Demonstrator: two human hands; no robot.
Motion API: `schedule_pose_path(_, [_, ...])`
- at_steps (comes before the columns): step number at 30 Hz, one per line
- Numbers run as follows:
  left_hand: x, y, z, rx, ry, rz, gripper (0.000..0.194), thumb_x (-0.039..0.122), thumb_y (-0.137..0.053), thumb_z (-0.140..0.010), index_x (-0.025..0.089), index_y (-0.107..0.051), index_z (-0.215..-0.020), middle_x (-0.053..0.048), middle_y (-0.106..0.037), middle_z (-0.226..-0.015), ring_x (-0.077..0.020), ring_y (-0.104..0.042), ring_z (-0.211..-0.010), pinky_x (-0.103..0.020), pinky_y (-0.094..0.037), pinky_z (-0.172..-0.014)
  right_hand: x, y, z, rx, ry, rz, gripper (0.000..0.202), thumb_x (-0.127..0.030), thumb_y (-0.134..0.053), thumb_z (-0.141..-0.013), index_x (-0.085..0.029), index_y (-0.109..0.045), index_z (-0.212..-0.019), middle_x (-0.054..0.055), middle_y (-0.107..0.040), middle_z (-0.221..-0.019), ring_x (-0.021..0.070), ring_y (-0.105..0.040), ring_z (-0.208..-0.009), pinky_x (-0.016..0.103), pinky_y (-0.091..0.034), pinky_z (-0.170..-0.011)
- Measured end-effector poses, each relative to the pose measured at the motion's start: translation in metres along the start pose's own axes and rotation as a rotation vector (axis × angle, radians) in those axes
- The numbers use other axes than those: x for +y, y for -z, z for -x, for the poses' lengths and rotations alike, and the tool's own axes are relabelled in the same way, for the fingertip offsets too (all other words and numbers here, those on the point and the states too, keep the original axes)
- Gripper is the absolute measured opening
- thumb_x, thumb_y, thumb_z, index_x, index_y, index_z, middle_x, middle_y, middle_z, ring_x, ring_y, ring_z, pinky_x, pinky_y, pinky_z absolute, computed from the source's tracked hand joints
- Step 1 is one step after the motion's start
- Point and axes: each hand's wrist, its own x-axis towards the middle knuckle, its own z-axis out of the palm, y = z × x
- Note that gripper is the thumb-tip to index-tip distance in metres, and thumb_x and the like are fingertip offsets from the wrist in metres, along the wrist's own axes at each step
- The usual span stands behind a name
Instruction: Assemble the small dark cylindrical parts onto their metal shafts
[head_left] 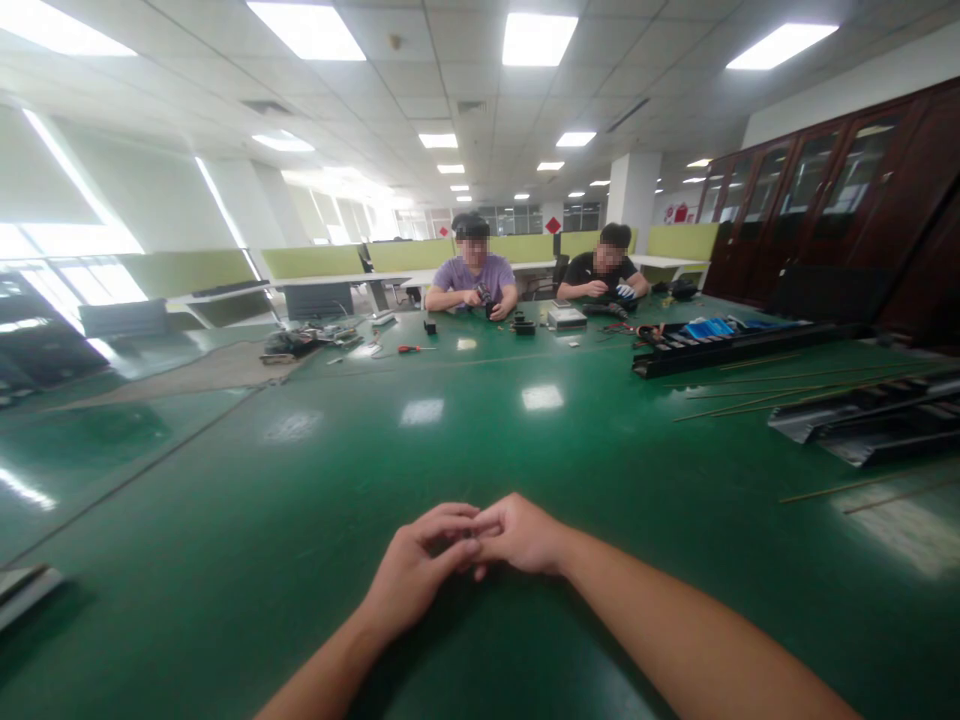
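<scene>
Over the near part of one green worktop (337,450), two forearms slant inward. Across the worktop's far side sit two people (474,275). The left hand (409,570) and right hand (525,535) meet, fingers bent around one tiny dark bit (471,535); whether they pinch it, I cannot tell. One screwdriver (410,349) lies toward the worktop's far side.

Bright square panels (540,38) glow in a tiled white ceiling (465,80), and daylight comes through tall windows (67,280) on the left, partly covered by pale blinds (112,170). Yellow-green partitions (311,262) stand behind white desks (405,275) across the room. A white column (634,200) rises near dark reddish-brown cabinets (832,190) with glass doors along the right wall (862,75). The glossy green bench (330,450) reflects the lights.
</scene>
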Motion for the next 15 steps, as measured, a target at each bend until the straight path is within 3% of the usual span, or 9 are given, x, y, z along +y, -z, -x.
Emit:
schedule_pose_path(3, [0.005,0.002,-0.004,0.036,0.067,0.092,0.027,0.041,-0.059,-0.087,0.019,-0.070,-0.096,-0.010,-0.071,-0.114,-0.0267,-0.066,-0.105,-0.041,-0.052,-0.096,0.001,0.003,0.001,-0.032,-0.029,0.025,0.050,-0.041,-0.088,-0.057,-0.011,-0.077,-0.095,0.007,-0.074,-0.080,0.0139,-0.066,-0.065,0.027,-0.052,-0.068])
schedule_pose_path(6, [0.016,-0.001,-0.014,0.003,0.093,0.198,0.027,0.044,-0.052,-0.090,0.019,-0.059,-0.098,-0.011,-0.073,-0.106,-0.0257,-0.068,-0.102,-0.040,-0.054,-0.092,0.000,0.004,0.006,-0.106,-0.074,0.208,0.041,-0.032,-0.087,-0.059,-0.015,-0.078,-0.095,0.004,-0.074,-0.077,0.0137,-0.067,-0.066,0.025,-0.053,-0.068])
schedule_pose_path(10, [0.030,-0.016,-0.033,-0.210,0.101,0.289,0.029,0.048,-0.053,-0.091,0.019,-0.052,-0.095,-0.012,-0.072,-0.103,-0.0262,-0.067,-0.106,-0.036,-0.053,-0.086,-0.007,-0.006,0.017,-0.159,0.017,0.452,0.027,-0.030,-0.084,-0.064,-0.019,-0.080,-0.088,0.001,-0.073,-0.072,0.0129,-0.066,-0.066,0.021,-0.052,-0.066])
schedule_pose_path(13, [0.035,-0.027,-0.045,-0.426,0.147,0.344,0.033,0.050,-0.058,-0.089,0.017,-0.053,-0.094,-0.013,-0.073,-0.102,-0.0256,-0.068,-0.100,-0.034,-0.052,-0.082,-0.014,-0.015,0.025,-0.199,-0.026,0.505,0.016,-0.023,-0.081,-0.067,-0.019,-0.080,-0.082,0.000,-0.072,-0.070,0.0120,-0.065,-0.063,0.019,-0.052,-0.061])
schedule_pose_path(15, [0.034,-0.032,-0.051,-0.509,0.173,0.370,0.035,0.050,-0.061,-0.088,0.016,-0.054,-0.093,-0.013,-0.073,-0.101,-0.0243,-0.068,-0.097,-0.034,-0.052,-0.083,-0.017,-0.017,0.028,-0.202,-0.047,0.517,0.012,-0.023,-0.081,-0.068,-0.019,-0.079,-0.079,-0.001,-0.071,-0.068,0.0114,-0.064,-0.060,0.018,-0.051,-0.058])
